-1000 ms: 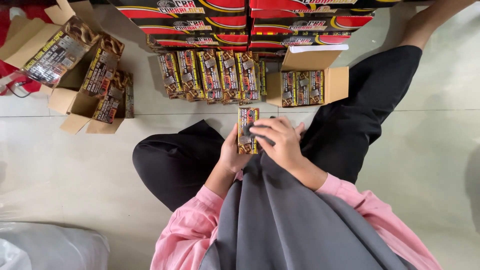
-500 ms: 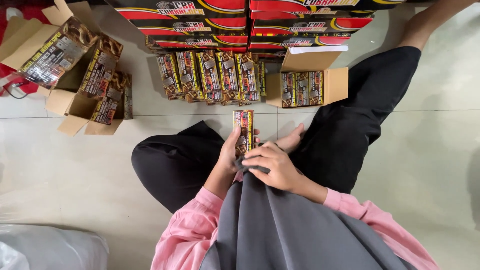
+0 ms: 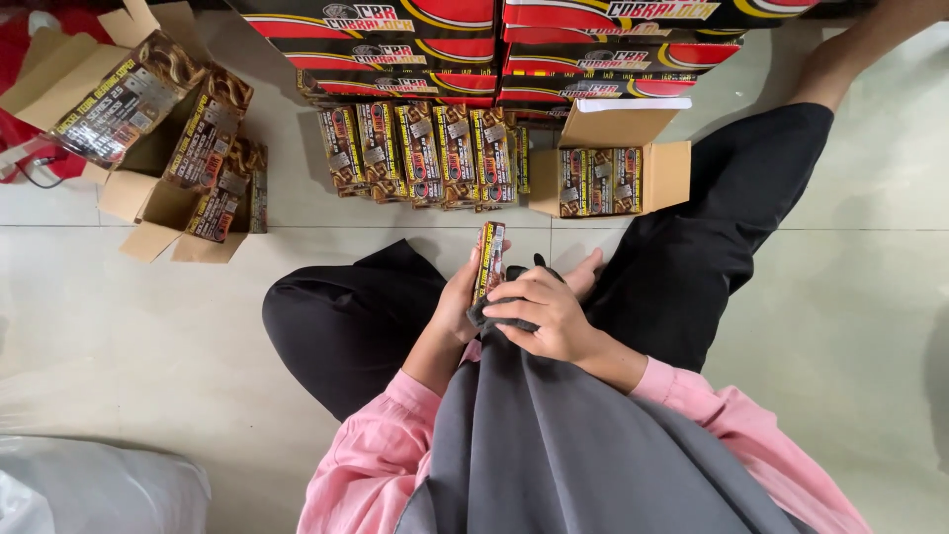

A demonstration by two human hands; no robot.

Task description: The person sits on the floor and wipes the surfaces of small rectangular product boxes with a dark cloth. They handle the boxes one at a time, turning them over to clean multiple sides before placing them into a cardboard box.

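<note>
I sit on the floor with my legs in black trousers spread around my lap. My left hand [image 3: 457, 297] holds a narrow printed package [image 3: 489, 259] upright, edge toward me. My right hand [image 3: 544, 314] grips a fold of dark grey cloth [image 3: 494, 314] pressed against the lower end of that package. A row of several similar packages [image 3: 425, 153] stands on the tiles just ahead.
An open cardboard box [image 3: 672, 173] with a few packages inside sits ahead on the right. More open boxes with packages [image 3: 188, 168] lie at the far left. Red and black cartons [image 3: 514, 49] are stacked behind. A white plastic bag [image 3: 89, 489] lies at lower left.
The package has turned from face-on to edge-on in my left hand. My right hand came off its front and took hold of the grey cloth at its lower end.
</note>
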